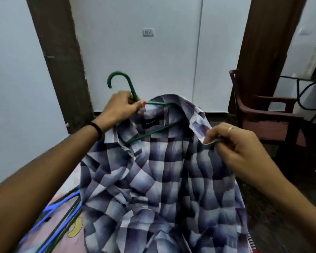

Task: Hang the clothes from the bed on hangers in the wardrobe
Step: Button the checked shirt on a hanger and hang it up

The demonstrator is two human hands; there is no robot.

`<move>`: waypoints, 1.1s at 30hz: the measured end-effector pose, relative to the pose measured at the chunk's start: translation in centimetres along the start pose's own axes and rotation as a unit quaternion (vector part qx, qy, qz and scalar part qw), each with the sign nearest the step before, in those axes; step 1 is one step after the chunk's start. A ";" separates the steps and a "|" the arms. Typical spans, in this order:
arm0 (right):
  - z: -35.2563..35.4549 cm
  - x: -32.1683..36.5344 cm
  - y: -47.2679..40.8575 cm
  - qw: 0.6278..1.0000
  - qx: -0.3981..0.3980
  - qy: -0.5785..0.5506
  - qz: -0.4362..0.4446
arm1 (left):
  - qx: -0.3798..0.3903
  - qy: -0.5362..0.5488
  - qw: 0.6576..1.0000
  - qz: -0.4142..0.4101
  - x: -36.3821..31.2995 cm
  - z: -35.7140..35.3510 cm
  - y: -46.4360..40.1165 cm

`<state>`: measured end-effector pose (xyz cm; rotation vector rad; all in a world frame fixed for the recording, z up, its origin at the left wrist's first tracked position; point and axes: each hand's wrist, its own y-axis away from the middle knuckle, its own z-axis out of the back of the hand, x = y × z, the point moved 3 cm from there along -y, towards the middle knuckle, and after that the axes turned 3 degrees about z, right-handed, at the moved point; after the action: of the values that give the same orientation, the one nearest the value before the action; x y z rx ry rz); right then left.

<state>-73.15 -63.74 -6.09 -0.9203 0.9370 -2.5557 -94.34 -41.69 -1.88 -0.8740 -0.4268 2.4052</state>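
Observation:
A blue-and-white checked shirt (159, 179) hangs in front of me with its collar up and its tail draped over the bed. A green hanger (120, 83) sits partly inside the collar, its hook sticking up to the left. My left hand (119, 106) grips the hanger at the base of the hook. My right hand (237, 143) pinches the shirt's right collar and front edge. One hanger arm shows across the open neck below the black label; the rest is hidden by cloth.
Blue and green spare hangers (62, 212) lie on the pink bedsheet (44, 240) at lower left. A dark red plastic chair (266, 114) stands at the right. Two brown wooden posts (60, 61) frame a white wall ahead.

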 end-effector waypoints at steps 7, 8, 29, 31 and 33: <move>6.1 1.4 -0.5 0.956 -0.288 -0.022 -0.041 | 0.066 -0.148 0.986 -0.037 -3.1 7.6 -1.5; 6.8 1.3 -0.4 0.953 -0.295 -0.041 -0.060 | 0.072 -0.158 0.984 -0.038 -3.1 7.5 -1.5; 7.8 11.0 -14.1 0.933 -0.198 0.273 0.125 | -0.193 -0.121 0.933 -0.280 -14.5 18.2 -3.5; 8.6 12.1 -18.0 0.926 -0.144 0.331 0.108 | -0.174 -0.119 0.932 -0.293 -16.8 19.9 -3.6; 9.4 13.2 -21.0 0.941 -0.127 0.291 0.121 | -0.172 -0.115 0.934 -0.290 -18.6 21.8 -4.0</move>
<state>-77.79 -58.27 19.46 -0.0587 1.4594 -2.5574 -95.31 -51.71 25.21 -0.5006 -1.0618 1.9029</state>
